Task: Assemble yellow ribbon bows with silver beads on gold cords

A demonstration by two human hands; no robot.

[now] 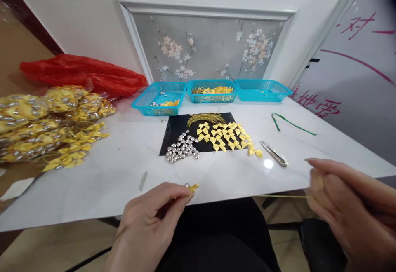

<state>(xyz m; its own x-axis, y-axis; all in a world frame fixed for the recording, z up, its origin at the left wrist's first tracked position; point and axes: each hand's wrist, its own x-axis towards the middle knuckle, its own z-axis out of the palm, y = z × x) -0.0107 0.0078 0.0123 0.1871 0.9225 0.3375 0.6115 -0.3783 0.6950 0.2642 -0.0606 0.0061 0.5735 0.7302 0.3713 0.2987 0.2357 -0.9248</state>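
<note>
Over the table's front edge, my left hand pinches a small yellow ribbon bow between thumb and fingertips, with a shiny silver bead beside it. Out to the right, my right hand is closed on a thin gold cord that stretches toward the left; motion blurs its fingers. On a black mat lie a pile of silver beads, rows of yellow bows and a bundle of gold cords. Thread snips rest near my right hand.
Three blue baskets stand along the wall: the left basket, middle basket and right basket. Bagged yellow bows with silver beads fill the left side, before a red plastic bag. A green ribbon lies at right.
</note>
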